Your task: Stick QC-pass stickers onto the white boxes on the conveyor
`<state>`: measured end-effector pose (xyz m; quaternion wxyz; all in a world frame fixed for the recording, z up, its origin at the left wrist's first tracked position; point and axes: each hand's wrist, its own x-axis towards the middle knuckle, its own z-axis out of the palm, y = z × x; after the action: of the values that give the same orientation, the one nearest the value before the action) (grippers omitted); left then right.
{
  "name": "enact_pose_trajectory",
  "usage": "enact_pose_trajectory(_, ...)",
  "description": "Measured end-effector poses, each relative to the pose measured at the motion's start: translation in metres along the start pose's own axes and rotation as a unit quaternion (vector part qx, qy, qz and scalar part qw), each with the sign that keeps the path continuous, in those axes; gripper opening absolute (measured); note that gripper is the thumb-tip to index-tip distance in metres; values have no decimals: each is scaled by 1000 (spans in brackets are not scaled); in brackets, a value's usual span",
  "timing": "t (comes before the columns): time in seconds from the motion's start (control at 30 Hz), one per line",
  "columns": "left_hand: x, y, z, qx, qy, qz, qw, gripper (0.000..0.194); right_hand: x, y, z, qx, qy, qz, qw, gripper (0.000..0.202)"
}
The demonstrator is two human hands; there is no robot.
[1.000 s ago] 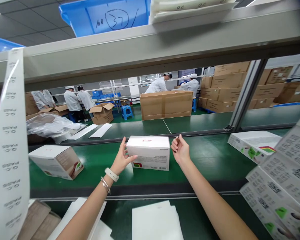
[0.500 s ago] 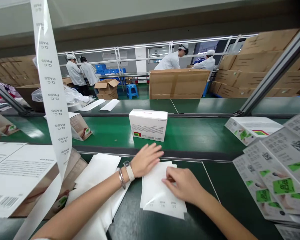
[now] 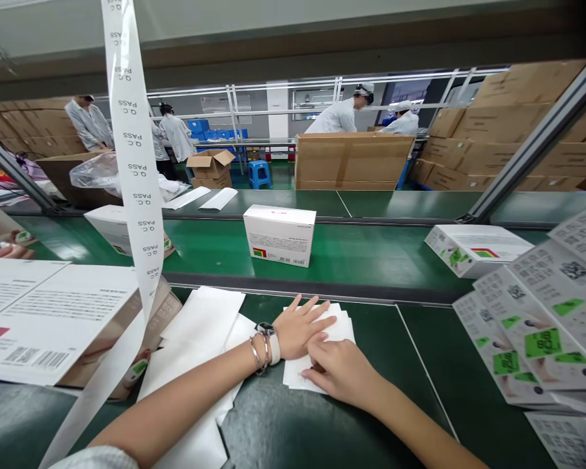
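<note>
My left hand (image 3: 303,329) lies flat with spread fingers on a small stack of white sheets (image 3: 297,374) on the dark green worktop. A watch and bracelets are on that wrist. My right hand (image 3: 339,368) is over the same stack, its fingers curled together and touching the left hand; what they hold, if anything, is hidden. More white sheets (image 3: 205,319) lie loosely under my left forearm. A long strip of Q.C. PASS labels (image 3: 139,169) hangs down at the left. A white printed box (image 3: 279,236) stands on the green belt beyond my hands.
Large white cartons (image 3: 53,319) stand at left, near another person's hand (image 3: 7,253). Flat printed cartons (image 3: 532,332) are piled at right. Another white box (image 3: 476,251) lies on the belt (image 3: 371,254). Behind are a brown carton (image 3: 354,159) and several people in white coats.
My right hand has moved left against my left hand. The printed lower edge of the sheets no longer shows. My view has shifted slightly, and a person bending at the far left now shows.
</note>
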<state>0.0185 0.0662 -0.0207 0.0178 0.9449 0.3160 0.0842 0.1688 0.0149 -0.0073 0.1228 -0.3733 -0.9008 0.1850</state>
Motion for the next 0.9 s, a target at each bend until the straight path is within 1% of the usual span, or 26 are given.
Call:
enact_pose_trajectory(0.03,0,0,0,0,0,0,1000,40,-1,-1,-3,64,-9,1,998,21)
enact_pose_trajectory(0.07,0,0,0,0,1,-1,1000,40,-3,-2,-7,140,-22,7,990,24)
enact_pose_trajectory(0.1,-1,0,0,0,3,-2,1000,41,-4,-2,-13,221,-36,15,974,27)
enact_pose_trajectory(0.17,-1,1,0,-1,7,-4,1000,41,-4,2,-25,366,-42,32,929,30)
enact_pose_trajectory(0.23,-2,1,-1,-2,7,-8,1000,40,-1,14,-37,462,-5,35,886,31)
enact_pose_trajectory(0.3,-2,2,-2,-3,5,-12,1000,40,4,33,-44,528,58,40,846,31)
enact_pose_trajectory(0.4,-1,1,-5,1,1,-11,1000,41,15,67,-47,599,140,72,785,33)
enact_pose_trajectory(0.43,-1,1,-5,5,-1,-9,1000,41,18,79,-46,609,155,83,774,34)
enact_pose_trajectory(0.47,-1,0,-6,9,-3,-6,1000,41,22,89,-45,609,164,92,771,34)
enact_pose_trajectory(0.5,-1,-1,-6,15,-3,-3,1000,41,25,99,-44,601,169,100,775,34)
enact_pose_trajectory(0.57,-2,-3,-6,30,3,9,999,41,30,113,-43,572,167,113,795,33)
enact_pose_trajectory(0.63,-2,-6,-4,55,19,25,998,41,35,121,-42,544,161,119,815,32)
enact_pose_trajectory(0.77,1,-13,3,130,73,69,986,42,42,122,-38,513,157,126,834,33)
enact_pose_trajectory(0.9,7,-26,13,213,128,113,962,44,45,119,-30,491,175,134,843,34)
